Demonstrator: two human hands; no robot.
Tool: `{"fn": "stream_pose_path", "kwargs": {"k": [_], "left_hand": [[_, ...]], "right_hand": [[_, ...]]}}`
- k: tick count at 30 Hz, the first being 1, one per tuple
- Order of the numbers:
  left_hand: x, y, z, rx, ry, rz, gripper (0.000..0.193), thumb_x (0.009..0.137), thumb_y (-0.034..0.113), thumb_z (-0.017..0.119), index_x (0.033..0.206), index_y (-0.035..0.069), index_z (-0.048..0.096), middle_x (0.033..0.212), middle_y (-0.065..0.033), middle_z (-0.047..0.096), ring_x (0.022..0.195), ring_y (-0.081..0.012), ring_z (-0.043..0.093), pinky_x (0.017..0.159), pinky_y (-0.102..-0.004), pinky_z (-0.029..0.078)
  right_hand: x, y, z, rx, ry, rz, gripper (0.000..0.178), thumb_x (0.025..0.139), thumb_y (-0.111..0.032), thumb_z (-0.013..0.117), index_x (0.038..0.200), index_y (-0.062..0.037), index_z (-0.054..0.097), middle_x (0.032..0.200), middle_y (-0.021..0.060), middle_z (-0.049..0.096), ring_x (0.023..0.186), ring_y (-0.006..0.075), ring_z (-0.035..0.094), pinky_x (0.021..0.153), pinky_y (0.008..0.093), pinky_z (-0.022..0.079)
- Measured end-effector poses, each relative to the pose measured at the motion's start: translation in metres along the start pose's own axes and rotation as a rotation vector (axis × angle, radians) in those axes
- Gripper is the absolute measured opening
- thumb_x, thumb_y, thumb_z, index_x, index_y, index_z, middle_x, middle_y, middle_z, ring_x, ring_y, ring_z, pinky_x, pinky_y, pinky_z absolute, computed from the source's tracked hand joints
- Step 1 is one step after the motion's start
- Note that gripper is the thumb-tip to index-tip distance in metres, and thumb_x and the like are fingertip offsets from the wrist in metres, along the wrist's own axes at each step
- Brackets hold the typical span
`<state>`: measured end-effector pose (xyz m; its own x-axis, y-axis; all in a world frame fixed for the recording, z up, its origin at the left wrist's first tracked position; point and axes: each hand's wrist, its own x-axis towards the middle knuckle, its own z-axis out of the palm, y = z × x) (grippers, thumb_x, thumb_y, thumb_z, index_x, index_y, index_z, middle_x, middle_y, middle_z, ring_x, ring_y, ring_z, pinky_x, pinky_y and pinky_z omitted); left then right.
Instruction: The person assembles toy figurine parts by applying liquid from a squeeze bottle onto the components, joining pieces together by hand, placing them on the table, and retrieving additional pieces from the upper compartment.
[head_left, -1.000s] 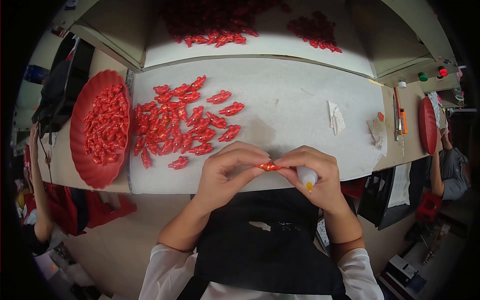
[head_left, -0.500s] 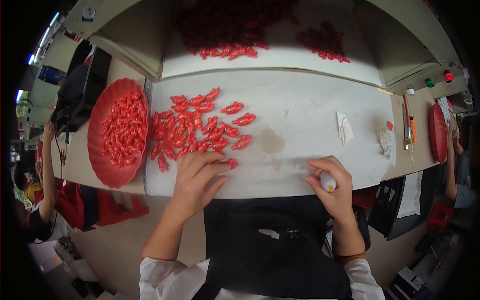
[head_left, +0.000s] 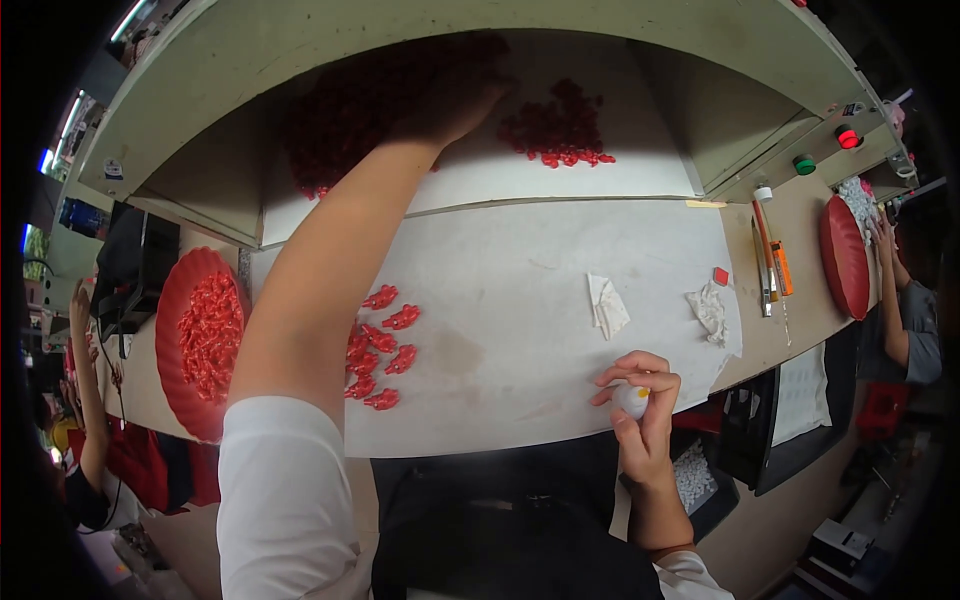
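Observation:
My left hand (head_left: pixel 468 108) reaches into the shadowed recess at the back, beside a large pile of small red pieces (head_left: pixel 350 115); its fingers are too dark to make out. A smaller pile of red pieces (head_left: pixel 560 140) lies to its right. Low over the right part of the white work sheet (head_left: pixel 530 370), my right hand (head_left: pixel 655 400) is closed around a small white bottle (head_left: pixel 630 401) with a yellow tip. Several glossy red figurines (head_left: pixel 402 317) lie on the sheet, partly hidden by my left forearm.
A scalloped red dish (head_left: pixel 168 355) full of red pieces stands on the left. A folded tissue (head_left: pixel 607 306), a crumpled tissue (head_left: pixel 711 312) and an orange-handled tool (head_left: pixel 782 267) lie toward the right. Another person's hands (head_left: pixel 886 243) are beyond, near a second red dish (head_left: pixel 843 260).
My left hand has left the figurines on the sheet and gone forward into the recess. My right hand still holds the bottle, now tilted differently. The whole view has shifted.

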<state>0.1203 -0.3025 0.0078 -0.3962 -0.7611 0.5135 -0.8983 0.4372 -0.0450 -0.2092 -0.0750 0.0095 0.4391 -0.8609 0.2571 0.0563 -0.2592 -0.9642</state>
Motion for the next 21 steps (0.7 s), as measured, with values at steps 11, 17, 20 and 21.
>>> {"fn": "stream_pose_path", "kwargs": {"k": [11, 17, 20, 21], "left_hand": [[-0.054, 0.108, -0.109, -0.726, 0.054, -0.43, 0.026, 0.081, 0.008, 0.05, 0.106, 0.004, 0.053, 0.092, -0.0093, 0.059, 0.081, -0.0149, 0.054, 0.071, -0.0242, 0.041], [-0.134, 0.172, -0.151, -1.497, 0.082, -0.947, 0.022, 0.082, 0.007, 0.052, 0.103, 0.002, 0.052, 0.096, -0.0076, 0.058, 0.085, -0.0102, 0.052, 0.074, -0.0235, 0.04], [-0.166, 0.199, -0.151, -1.85, 0.148, -1.052, 0.02, 0.08, 0.006, 0.054, 0.1, 0.003, 0.053, 0.097, -0.0086, 0.057, 0.085, -0.0106, 0.053, 0.074, -0.0234, 0.041], [-0.173, 0.205, -0.148, -2.072, 0.182, -1.036, 0.019, 0.08, 0.006, 0.055, 0.099, 0.003, 0.053, 0.097, -0.0093, 0.057, 0.085, -0.0112, 0.053, 0.074, -0.0237, 0.041]], "right_hand": [[0.003, -0.017, 0.006, -0.013, 0.023, -0.002, 0.039, 0.076, 0.003, 0.046, 0.115, 0.0025, 0.043, 0.103, 0.0138, 0.037, 0.089, 0.0231, 0.051, 0.069, 0.0322, 0.05], [-0.006, -0.028, 0.027, 0.073, 0.105, 0.032, 0.038, 0.073, -0.001, 0.058, 0.108, 0.0023, 0.045, 0.098, 0.0132, 0.044, 0.083, 0.022, 0.054, 0.066, 0.0298, 0.049], [-0.006, -0.04, 0.034, 0.228, 0.184, 0.029, 0.034, 0.068, -0.001, 0.066, 0.097, -0.0002, 0.047, 0.094, 0.0129, 0.049, 0.082, 0.0194, 0.053, 0.069, 0.0271, 0.045], [-0.004, -0.046, 0.037, 0.34, 0.213, -0.006, 0.033, 0.066, -0.002, 0.069, 0.091, -0.0021, 0.047, 0.093, 0.0126, 0.051, 0.08, 0.0182, 0.053, 0.069, 0.0263, 0.044]]}}
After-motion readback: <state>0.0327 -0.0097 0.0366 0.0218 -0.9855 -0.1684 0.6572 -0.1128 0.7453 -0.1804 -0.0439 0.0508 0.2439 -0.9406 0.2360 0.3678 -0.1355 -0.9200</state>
